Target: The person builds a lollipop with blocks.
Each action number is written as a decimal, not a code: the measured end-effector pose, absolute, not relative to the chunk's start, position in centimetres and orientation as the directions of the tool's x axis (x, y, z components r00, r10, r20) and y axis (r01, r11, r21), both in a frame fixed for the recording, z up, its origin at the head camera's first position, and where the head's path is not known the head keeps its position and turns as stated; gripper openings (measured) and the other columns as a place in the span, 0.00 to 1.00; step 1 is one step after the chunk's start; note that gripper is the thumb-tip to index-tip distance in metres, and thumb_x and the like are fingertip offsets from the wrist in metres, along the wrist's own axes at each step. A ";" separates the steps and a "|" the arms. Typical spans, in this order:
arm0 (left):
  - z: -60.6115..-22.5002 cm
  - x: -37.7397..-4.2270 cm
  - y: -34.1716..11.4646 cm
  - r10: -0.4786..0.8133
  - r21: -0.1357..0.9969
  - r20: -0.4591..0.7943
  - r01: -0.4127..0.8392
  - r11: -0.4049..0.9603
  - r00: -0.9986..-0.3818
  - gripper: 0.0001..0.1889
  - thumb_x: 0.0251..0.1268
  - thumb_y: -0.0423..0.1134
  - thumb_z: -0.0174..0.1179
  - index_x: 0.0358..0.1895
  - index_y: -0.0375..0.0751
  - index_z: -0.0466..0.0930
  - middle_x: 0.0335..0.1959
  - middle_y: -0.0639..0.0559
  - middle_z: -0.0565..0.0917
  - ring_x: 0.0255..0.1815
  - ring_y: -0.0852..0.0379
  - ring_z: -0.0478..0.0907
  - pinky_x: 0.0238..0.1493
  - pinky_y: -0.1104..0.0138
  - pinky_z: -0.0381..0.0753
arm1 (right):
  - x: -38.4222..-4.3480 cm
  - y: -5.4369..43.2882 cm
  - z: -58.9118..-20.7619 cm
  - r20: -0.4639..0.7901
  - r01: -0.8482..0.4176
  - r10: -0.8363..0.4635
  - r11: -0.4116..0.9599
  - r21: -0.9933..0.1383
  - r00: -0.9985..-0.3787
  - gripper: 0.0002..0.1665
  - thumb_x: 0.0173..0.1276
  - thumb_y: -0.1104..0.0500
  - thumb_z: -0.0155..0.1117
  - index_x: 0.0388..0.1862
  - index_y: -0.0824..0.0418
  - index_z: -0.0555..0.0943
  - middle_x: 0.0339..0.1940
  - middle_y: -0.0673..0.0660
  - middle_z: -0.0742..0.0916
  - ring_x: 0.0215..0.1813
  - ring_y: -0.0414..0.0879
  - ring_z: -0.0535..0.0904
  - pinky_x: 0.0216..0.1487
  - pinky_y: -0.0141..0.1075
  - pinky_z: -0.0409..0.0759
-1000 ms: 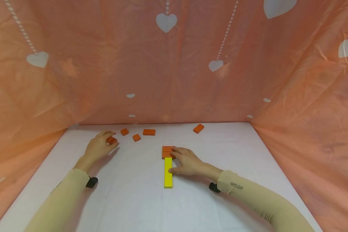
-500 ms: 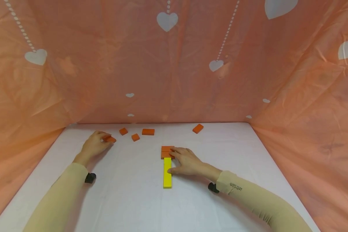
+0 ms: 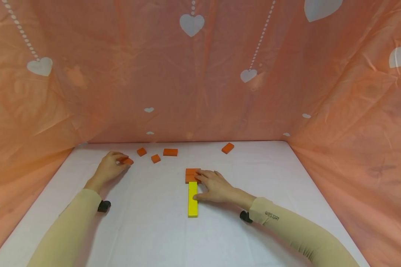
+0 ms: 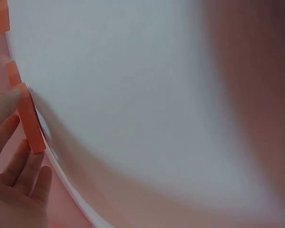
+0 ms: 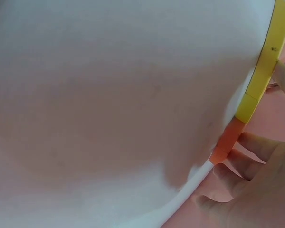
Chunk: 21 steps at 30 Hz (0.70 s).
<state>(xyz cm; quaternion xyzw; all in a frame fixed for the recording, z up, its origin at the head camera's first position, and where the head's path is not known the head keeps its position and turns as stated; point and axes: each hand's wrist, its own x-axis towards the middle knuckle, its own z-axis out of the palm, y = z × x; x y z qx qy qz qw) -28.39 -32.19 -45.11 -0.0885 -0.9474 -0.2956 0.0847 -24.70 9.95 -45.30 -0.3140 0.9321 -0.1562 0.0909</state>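
My left hand (image 3: 107,168) pinches an orange block (image 3: 129,161) between thumb and fingers at the table's far left. The left wrist view shows this block (image 4: 31,121) held by its ends, with the other fingertips just below it. Two flat orange blocks (image 3: 191,171) lie against each other at mid-table, above an upright yellow strip (image 3: 192,209), together forming a T. A seam divides the strip into a long and a short piece (image 5: 247,107). My right hand (image 3: 217,187) rests beside them, its fingertips at the right ends of the orange blocks and its thumb at the strip's edge.
Two small orange blocks (image 3: 142,151) (image 3: 155,158) and a longer orange block (image 3: 170,152) lie right of my left hand. Another orange block (image 3: 227,148) lies tilted at the back right. An orange curtain (image 3: 200,92) encloses the white table (image 3: 147,230) at back and sides.
My left hand has shifted slightly left with the orange block, which now sits lower and flatter in its fingers. The right hand and the T of blocks hold their place.
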 end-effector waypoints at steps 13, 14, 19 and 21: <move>-44.2 -27.3 -30.4 0.141 0.611 0.267 0.281 0.740 -0.953 0.25 0.68 0.36 0.70 0.62 0.22 0.79 0.67 0.28 0.72 0.69 0.27 0.66 0.68 0.33 0.67 | -24.6 10.0 -45.3 -0.076 -0.551 -0.612 0.753 -0.360 -0.787 0.47 0.68 0.36 0.70 0.79 0.57 0.70 0.83 0.58 0.66 0.82 0.58 0.61 0.82 0.61 0.52; -44.0 -27.1 -30.0 0.144 0.613 0.272 0.287 0.736 -0.951 0.26 0.68 0.37 0.71 0.62 0.23 0.79 0.67 0.28 0.72 0.69 0.27 0.66 0.68 0.33 0.67 | -24.6 10.0 -45.3 -0.077 -0.550 -0.612 0.753 -0.361 -0.787 0.47 0.68 0.36 0.70 0.79 0.57 0.70 0.83 0.58 0.66 0.82 0.58 0.61 0.82 0.61 0.52; -43.5 -26.8 -28.3 0.173 0.625 0.307 0.335 0.705 -0.936 0.24 0.67 0.33 0.70 0.63 0.27 0.80 0.67 0.30 0.73 0.69 0.29 0.68 0.68 0.35 0.69 | -24.6 10.1 -45.4 -0.074 -0.553 -0.614 0.751 -0.362 -0.785 0.48 0.69 0.35 0.69 0.79 0.57 0.70 0.83 0.58 0.66 0.82 0.58 0.61 0.82 0.61 0.52; -43.5 -26.8 -27.7 0.190 0.623 0.328 0.364 0.692 -0.925 0.22 0.67 0.31 0.69 0.63 0.28 0.81 0.67 0.31 0.74 0.69 0.29 0.69 0.68 0.35 0.69 | -24.6 10.1 -45.4 -0.070 -0.557 -0.618 0.748 -0.361 -0.783 0.48 0.69 0.35 0.69 0.79 0.57 0.70 0.83 0.58 0.66 0.82 0.58 0.61 0.81 0.61 0.52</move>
